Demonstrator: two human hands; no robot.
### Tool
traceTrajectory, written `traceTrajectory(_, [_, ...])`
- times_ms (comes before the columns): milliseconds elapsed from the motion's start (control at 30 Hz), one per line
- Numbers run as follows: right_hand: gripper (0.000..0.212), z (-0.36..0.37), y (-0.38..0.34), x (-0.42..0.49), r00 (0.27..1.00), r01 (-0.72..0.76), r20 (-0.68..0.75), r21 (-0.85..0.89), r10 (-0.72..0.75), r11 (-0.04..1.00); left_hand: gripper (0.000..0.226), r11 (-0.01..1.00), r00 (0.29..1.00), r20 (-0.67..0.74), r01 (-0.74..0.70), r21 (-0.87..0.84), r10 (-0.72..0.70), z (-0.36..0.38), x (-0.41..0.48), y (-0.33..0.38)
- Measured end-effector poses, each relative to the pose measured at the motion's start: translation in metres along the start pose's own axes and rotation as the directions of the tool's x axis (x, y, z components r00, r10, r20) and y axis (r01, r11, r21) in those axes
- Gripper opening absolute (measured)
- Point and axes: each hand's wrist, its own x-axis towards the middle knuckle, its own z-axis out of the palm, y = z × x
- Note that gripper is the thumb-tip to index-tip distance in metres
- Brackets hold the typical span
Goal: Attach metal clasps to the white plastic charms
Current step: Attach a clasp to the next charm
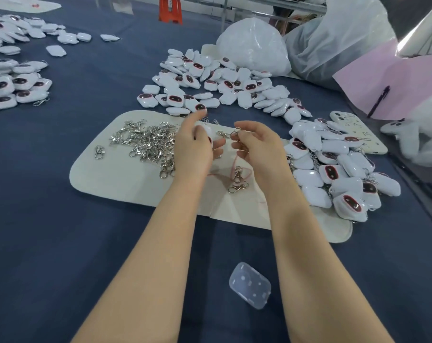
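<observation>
My left hand (195, 147) holds a white plastic charm (207, 132) above the cream felt mat (125, 174); the charm is mostly hidden by my fingers. My right hand (254, 144) pinches a silver metal clasp (236, 131) a few centimetres to the right of the charm. A pile of loose metal clasps (148, 142) lies on the mat left of my left hand. Two more clasps (238, 180) lie on the mat below my hands. A heap of white charms (224, 82) lies behind the mat. Another heap of charms (338, 169), several with clasps on, lies to the right.
A blue cloth (61, 243) covers the table. A clear plastic case (250, 285) lies near me between my forearms. More charms (14, 87) are piled at the far left. White plastic bags (254, 43) and a pink sheet (393, 85) stand at the back right. A cream phone case (358, 132) lies right.
</observation>
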Motion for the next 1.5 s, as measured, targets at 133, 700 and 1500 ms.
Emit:
traceTrajectory(133, [0.02, -0.001, -0.003, 0.0, 0.999, -0.028, 0.049, 0.111, 0.023, 0.993, 0.022, 0.974, 0.996, 0.092, -0.04, 0.225, 0.02, 0.004, 0.001, 0.0])
traceTrajectory(700, [0.021, 0.007, -0.002, 0.001, 0.992, 0.114, 0.064, -0.07, -0.11, 0.991, 0.014, 0.876, 0.992, 0.088, -0.121, 0.467, 0.09, 0.005, 0.003, -0.004])
traceTrajectory(1500, [0.017, 0.008, -0.008, -0.001, 0.982, 0.188, 0.023, -0.045, -0.187, 0.981, 0.008, 0.984, 0.995, 0.093, -0.038, 0.173, 0.022, 0.006, 0.003, -0.004])
